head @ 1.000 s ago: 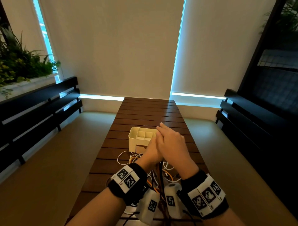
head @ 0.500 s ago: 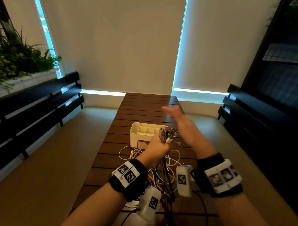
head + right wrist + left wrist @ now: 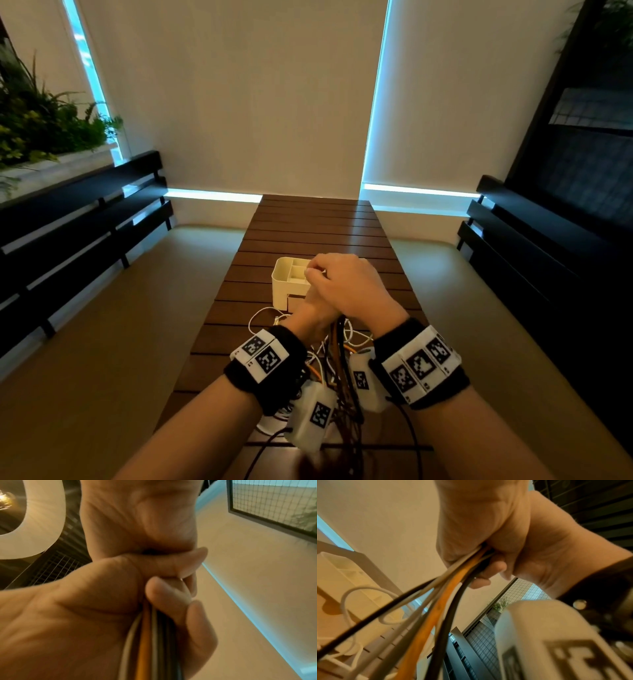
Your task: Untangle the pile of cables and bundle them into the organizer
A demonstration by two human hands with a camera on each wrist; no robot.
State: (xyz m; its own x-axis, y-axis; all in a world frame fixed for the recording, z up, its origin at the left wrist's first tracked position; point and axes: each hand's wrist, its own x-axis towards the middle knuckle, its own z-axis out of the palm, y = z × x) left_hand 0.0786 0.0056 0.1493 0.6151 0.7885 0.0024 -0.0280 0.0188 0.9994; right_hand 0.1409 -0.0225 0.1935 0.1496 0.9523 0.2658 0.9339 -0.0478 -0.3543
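Observation:
My left hand (image 3: 317, 308) grips a bundle of cables (image 3: 337, 346), orange, black and white, upright in its fist just in front of the white compartmented organizer (image 3: 286, 274). In the right wrist view its thumb and fingers (image 3: 168, 591) wrap the strands (image 3: 145, 642). My right hand (image 3: 346, 284) sits on top of that fist with fingers curled over the bundle's upper ends, which it hides. The left wrist view shows the cables (image 3: 453, 577) fanning down out of the joined hands towards the organizer (image 3: 342, 574).
The rest of the cable pile, with a white loop (image 3: 260, 315), lies on the slatted wooden table (image 3: 308, 226) below my wrists. Dark benches (image 3: 85, 212) (image 3: 531, 240) flank the table. Plants (image 3: 41, 126) stand at the far left.
My right hand had lifted off to the right, baring the plug ends above the left fist. It has come back and closed over them. The left hand has kept its grip.

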